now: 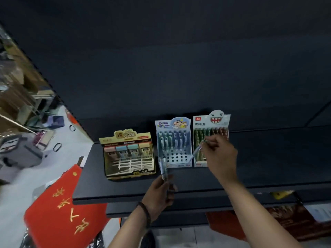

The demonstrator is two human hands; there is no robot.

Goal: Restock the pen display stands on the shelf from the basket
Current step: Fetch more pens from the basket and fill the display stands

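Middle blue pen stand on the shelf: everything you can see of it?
The blue pen stand looks like printed card with a cartoon header. It stands upright on the dark shelf, between a gold box and a green-pen stand. Its back rows hold upright pens; the front holes are bare. The right hand holds a pen slanted at its front right corner; contact is unclear.

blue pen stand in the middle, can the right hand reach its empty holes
Probably yes: the right hand holds a pen at the right edge of the blue pen stand; its front holes are empty and the left hand sits lower.
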